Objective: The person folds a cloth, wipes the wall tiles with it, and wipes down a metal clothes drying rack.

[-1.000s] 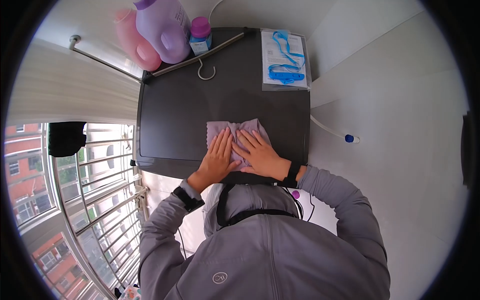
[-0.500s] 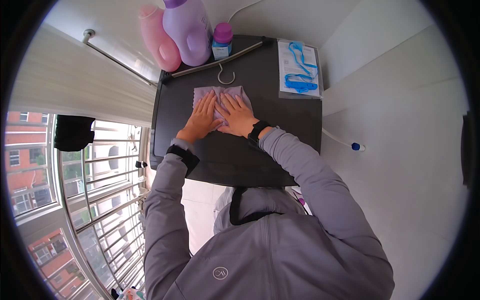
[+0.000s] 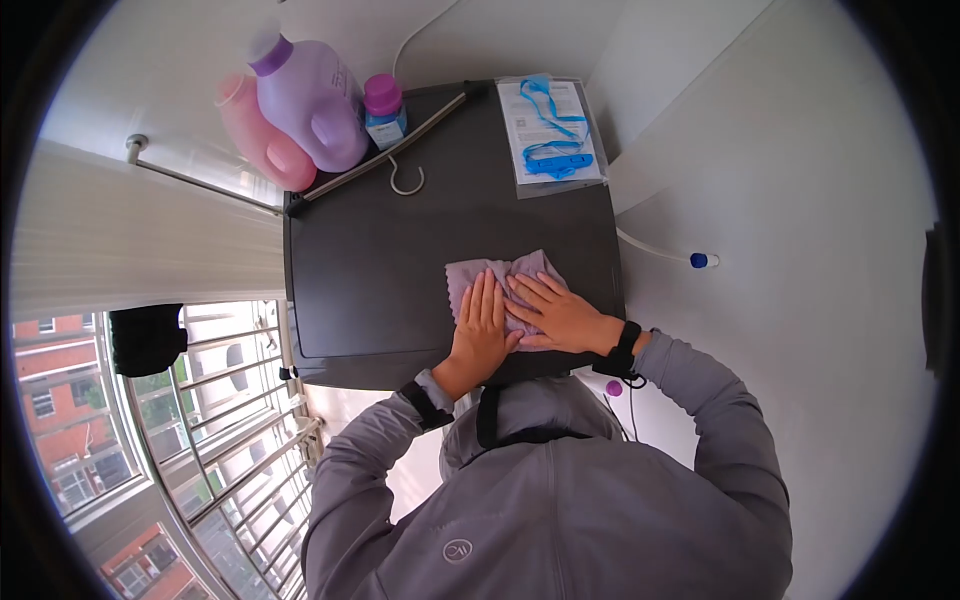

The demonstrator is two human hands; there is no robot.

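Note:
A mauve cloth with a scalloped edge lies folded on the dark grey top surface, close to its front right part. My left hand presses flat on the cloth's left side, fingers stretched out and pointing away from me. Beside it, my right hand rests flat on the right side of the cloth, its fingers extended and angled to the left. The two hands nearly meet at the thumbs. Under the palms, part of the cloth is hidden.
Along the back left stand a pink bottle, a purple detergent jug and a small purple-capped bottle. A hanger lies before them. Papers in a plastic sleeve carry a blue lanyard. A barred window is at left.
Both hands and the cloth have slid across the surface, toward me and to the right. The cloth was near the hanger hook before. The head view has turned slightly.

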